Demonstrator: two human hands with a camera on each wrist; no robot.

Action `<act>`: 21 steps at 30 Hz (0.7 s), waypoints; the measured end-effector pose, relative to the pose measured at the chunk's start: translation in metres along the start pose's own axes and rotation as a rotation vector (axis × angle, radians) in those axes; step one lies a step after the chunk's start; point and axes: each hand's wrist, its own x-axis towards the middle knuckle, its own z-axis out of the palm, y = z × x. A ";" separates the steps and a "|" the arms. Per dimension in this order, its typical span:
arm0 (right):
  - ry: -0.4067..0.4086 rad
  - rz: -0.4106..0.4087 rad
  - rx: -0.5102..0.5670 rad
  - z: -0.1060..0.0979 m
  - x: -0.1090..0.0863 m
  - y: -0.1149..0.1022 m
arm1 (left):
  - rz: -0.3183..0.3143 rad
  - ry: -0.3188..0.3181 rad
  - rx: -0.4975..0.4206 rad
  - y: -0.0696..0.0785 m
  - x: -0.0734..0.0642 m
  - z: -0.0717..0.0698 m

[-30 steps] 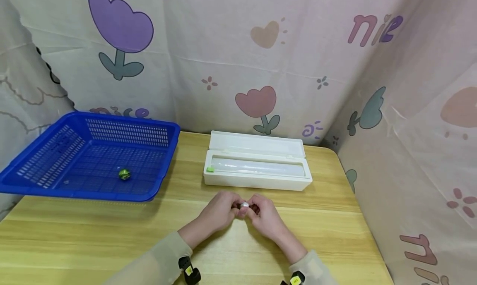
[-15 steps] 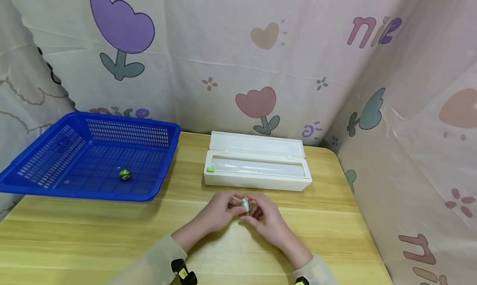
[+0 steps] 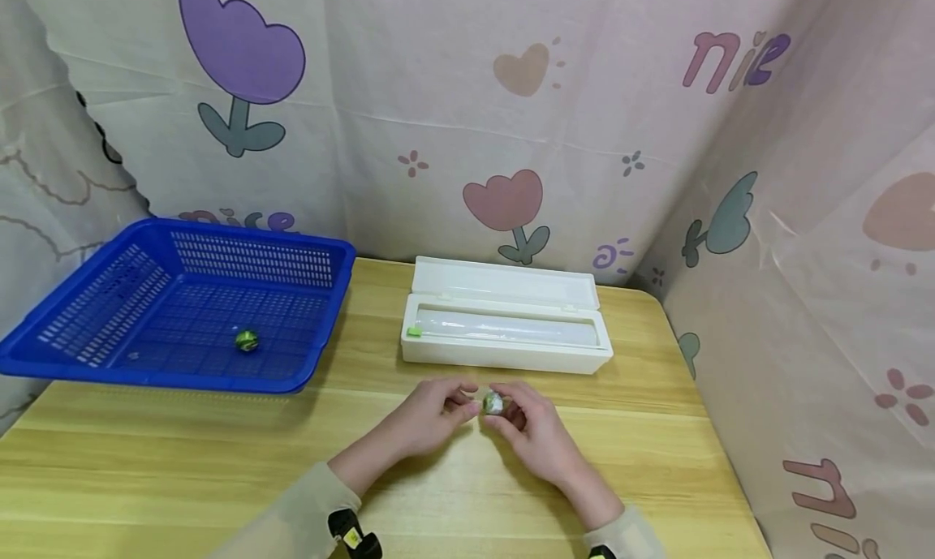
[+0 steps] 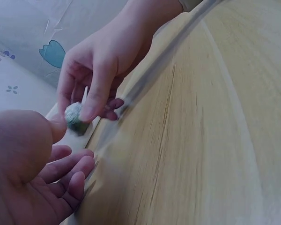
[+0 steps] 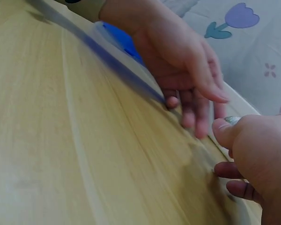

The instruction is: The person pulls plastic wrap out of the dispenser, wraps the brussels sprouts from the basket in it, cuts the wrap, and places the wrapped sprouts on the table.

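Observation:
My right hand (image 3: pixel 536 433) pinches a small ball (image 3: pixel 493 403), green and silvery white like foil wrap, between thumb and fingers just above the table. In the left wrist view the ball (image 4: pixel 75 117) shows a white strip sticking up beside the thumb. The right wrist view shows only a sliver of it, behind the right thumb (image 5: pixel 229 133). My left hand (image 3: pixel 431 417) is close by on the left, thumb and fingers parted and loosely bent, with nothing seen between them. Whether a left fingertip still touches the ball, I cannot tell.
A blue plastic basket (image 3: pixel 332 316) stands at the left, with a green patterned ball (image 3: pixel 247 341) inside. Behind the hands is a long white box (image 3: pixel 504 356), its lid (image 3: pixel 504 283) raised and a clear film roll (image 3: pixel 504 325) inside. Printed cloth (image 3: pixel 409 72) hangs behind the wooden table (image 3: pixel 219 478).
Both hands were together around the ball. The left hand has drawn back slightly to the left, while the right hand has shifted right with the ball, which now shows more green.

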 end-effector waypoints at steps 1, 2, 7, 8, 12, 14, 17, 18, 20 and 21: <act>-0.005 0.018 -0.003 -0.003 -0.001 0.001 | 0.003 -0.001 0.007 -0.001 0.000 -0.001; -0.008 0.031 -0.005 -0.006 -0.003 0.002 | 0.009 -0.001 0.011 -0.001 -0.001 -0.001; -0.014 0.086 -0.047 -0.025 -0.014 0.006 | 0.017 -0.010 0.026 -0.002 -0.006 -0.007; -0.013 0.093 -0.059 -0.029 -0.016 0.007 | 0.018 -0.013 0.029 -0.002 -0.006 -0.008; -0.002 0.113 -0.115 -0.046 -0.027 0.013 | 0.030 -0.022 0.043 0.001 -0.010 -0.012; 0.013 0.126 -0.145 -0.055 -0.033 0.017 | 0.038 -0.022 0.052 0.002 -0.012 -0.013; 0.039 0.152 -0.201 -0.068 -0.042 0.025 | 0.044 -0.018 0.071 0.004 -0.015 -0.016; 0.049 0.161 -0.223 -0.073 -0.045 0.029 | 0.046 -0.018 0.073 0.005 -0.016 -0.017; 0.071 0.177 -0.273 -0.082 -0.051 0.036 | 0.045 -0.019 0.078 0.005 -0.017 -0.018; 0.085 0.181 -0.298 -0.086 -0.054 0.039 | 0.046 -0.020 0.079 0.005 -0.018 -0.018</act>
